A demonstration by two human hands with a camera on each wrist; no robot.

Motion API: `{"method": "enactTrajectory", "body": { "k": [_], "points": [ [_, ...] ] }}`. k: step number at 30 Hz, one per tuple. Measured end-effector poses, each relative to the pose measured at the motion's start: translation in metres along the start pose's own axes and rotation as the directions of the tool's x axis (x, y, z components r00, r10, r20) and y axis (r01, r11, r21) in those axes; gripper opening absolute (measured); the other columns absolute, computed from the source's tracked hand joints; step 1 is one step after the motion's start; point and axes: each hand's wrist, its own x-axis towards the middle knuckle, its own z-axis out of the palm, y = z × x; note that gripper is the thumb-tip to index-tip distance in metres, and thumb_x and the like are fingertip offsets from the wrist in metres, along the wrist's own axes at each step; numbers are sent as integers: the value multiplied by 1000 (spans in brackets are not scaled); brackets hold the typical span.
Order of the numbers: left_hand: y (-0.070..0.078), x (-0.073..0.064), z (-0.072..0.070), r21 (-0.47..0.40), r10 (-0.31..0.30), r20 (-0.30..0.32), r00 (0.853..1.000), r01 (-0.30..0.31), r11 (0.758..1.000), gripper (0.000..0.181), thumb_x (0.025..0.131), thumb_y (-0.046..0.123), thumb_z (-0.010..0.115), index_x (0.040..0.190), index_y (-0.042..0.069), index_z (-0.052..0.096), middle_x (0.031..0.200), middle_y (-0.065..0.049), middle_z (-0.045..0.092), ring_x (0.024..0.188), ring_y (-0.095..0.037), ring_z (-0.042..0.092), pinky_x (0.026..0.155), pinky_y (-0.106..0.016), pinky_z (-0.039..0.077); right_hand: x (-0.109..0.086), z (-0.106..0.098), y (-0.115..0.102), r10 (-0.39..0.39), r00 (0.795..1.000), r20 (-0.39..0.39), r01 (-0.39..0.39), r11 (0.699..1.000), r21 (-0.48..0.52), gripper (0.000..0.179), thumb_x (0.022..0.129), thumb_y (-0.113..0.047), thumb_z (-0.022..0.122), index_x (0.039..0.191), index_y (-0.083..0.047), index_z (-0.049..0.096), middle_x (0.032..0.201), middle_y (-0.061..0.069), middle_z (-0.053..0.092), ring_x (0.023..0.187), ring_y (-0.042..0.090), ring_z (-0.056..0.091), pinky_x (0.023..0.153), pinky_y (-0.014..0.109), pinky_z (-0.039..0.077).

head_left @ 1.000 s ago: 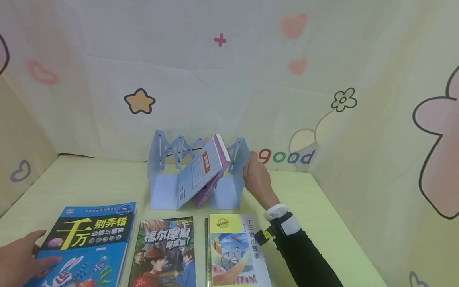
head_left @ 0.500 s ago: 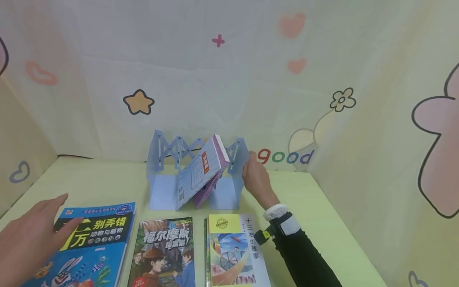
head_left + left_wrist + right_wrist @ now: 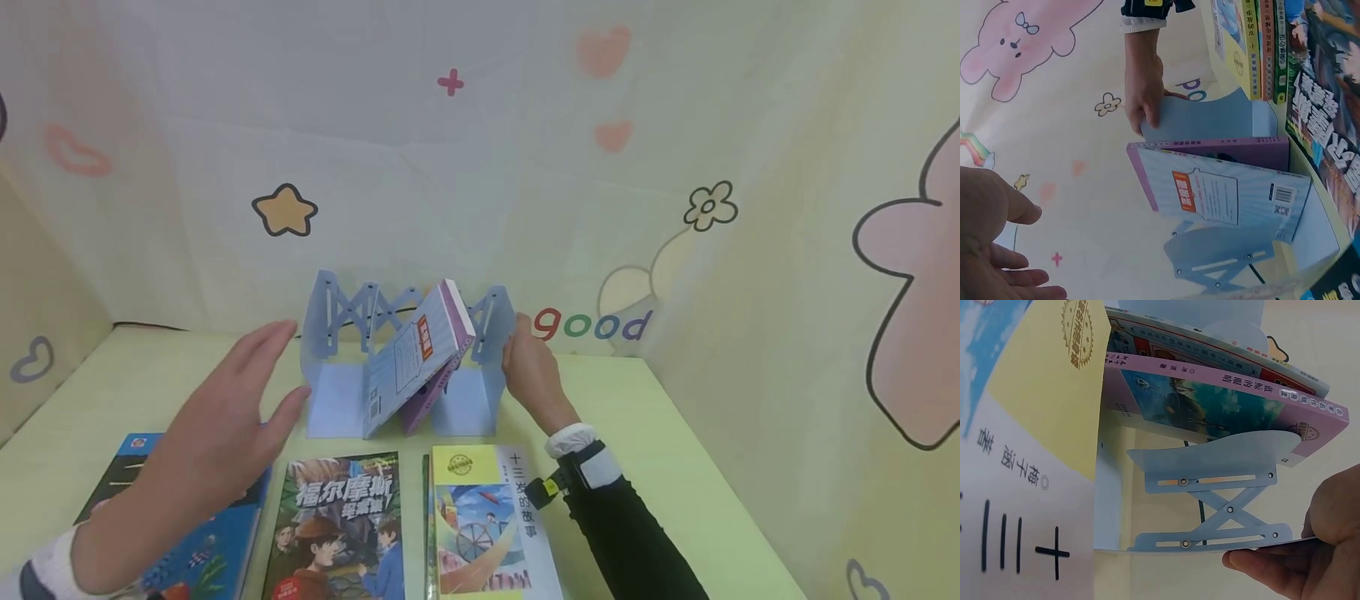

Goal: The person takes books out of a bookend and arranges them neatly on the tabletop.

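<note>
A light blue expandable book stand (image 3: 333,404) with crisscross links stands at the back of the table. Two books lean to the right in it: one with a pale blue striped back cover (image 3: 397,371), the other purple (image 3: 1210,394). My right hand (image 3: 536,375) pinches the stand's right end panel; in the right wrist view the panel's edge runs between thumb and fingers. My left hand (image 3: 217,433) is raised over the blue-covered book (image 3: 213,542), fingers extended and holding nothing. Its fingertips are close to the stand's left end panel (image 3: 318,321).
A comic-style book (image 3: 337,517) lies front centre. Right of it is a small stack topped by a yellow and white book (image 3: 480,517). Behind the stand hangs a patterned cloth backdrop (image 3: 375,167), with cloth sides left and right.
My left hand has lifted off the blue-covered book and moved forward and right to near the stand's left end. The right hand keeps its hold; the stand and leaning books look unmoved.
</note>
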Motion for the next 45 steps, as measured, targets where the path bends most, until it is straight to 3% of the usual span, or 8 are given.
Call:
{"method": "enactTrajectory", "body": {
  "k": [4, 12, 17, 26, 30, 35, 41, 45],
  "points": [
    [13, 20, 17, -30, 72, 42, 997, -70, 997, 78, 93, 13, 76, 156, -5, 35, 158, -23, 40, 142, -43, 43, 104, -62, 46, 0, 0, 1, -8, 1000, -8, 8, 1000, -3, 35, 106, -7, 51, 138, 5, 43, 78, 16, 61, 64, 31, 64, 56, 42, 55],
    [25, 55, 59, -110, 43, 215, 976, -20, 994, 80, 98, 22, 72, 160, -3, 28, 163, -23, 33, 142, -41, 43, 104, -56, 48, 0, 0, 0, -19, 1000, -18, 18, 1000, -5, 36, 106, -6, 51, 138, 6, 43, 76, 16, 60, 64, 33, 65, 56, 43, 56],
    [28, 69, 88, -148, 34, 253, 967, 4, 989, 83, 98, 25, 73, 161, -1, 26, 159, -22, 37, 122, -34, 56, 92, -48, 55, 0, 1, 1, -11, 1000, -18, 11, 1000, 1, 35, 106, -6, 51, 139, 5, 43, 78, 16, 61, 64, 32, 65, 57, 42, 55],
    [22, 86, 123, -156, 34, 271, 962, 9, 988, 80, 96, 30, 75, 156, -1, 31, 140, -17, 49, 102, -26, 59, 77, -40, 56, 1, 2, 2, -9, 1000, -17, 9, 1000, -8, 36, 106, -6, 50, 139, 6, 43, 81, 17, 63, 66, 31, 66, 59, 42, 57],
    [18, 93, 139, -164, 21, 281, 960, 26, 986, 82, 96, 35, 76, 155, -2, 32, 145, -18, 46, 110, -28, 58, 86, -43, 56, 1, 1, 2, -3, 1000, -13, 3, 1000, -3, 36, 106, -7, 50, 139, 5, 43, 83, 17, 64, 67, 31, 67, 59, 40, 58],
    [14, 101, 153, -177, -52, 355, 933, 122, 977, 91, 98, 44, 71, 160, -2, 22, 160, -21, 33, 137, -33, 46, 110, -50, 45, 1, 1, 1, -12, 1000, -17, 12, 1000, -13, 35, 106, -7, 50, 139, 5, 43, 82, 17, 64, 67, 32, 67, 60, 43, 58],
    [6, 108, 155, -241, -113, 397, 911, 222, 945, 85, 98, 44, 71, 158, 5, 26, 137, -16, 46, 111, -28, 55, 88, -43, 54, 1, 1, 0, -16, 999, -27, 16, 1000, -12, 34, 106, -6, 50, 137, 5, 44, 79, 16, 62, 64, 31, 65, 57, 41, 55],
    [1, 109, 154, -277, -111, 396, 912, 233, 932, 60, 97, 44, 72, 133, 6, 43, 113, -12, 46, 93, -24, 54, 69, -35, 49, 0, 1, 0, -20, 999, -34, 20, 1000, -20, 33, 106, -6, 51, 137, 5, 44, 75, 15, 60, 62, 31, 64, 55, 41, 54]
  ]
}}
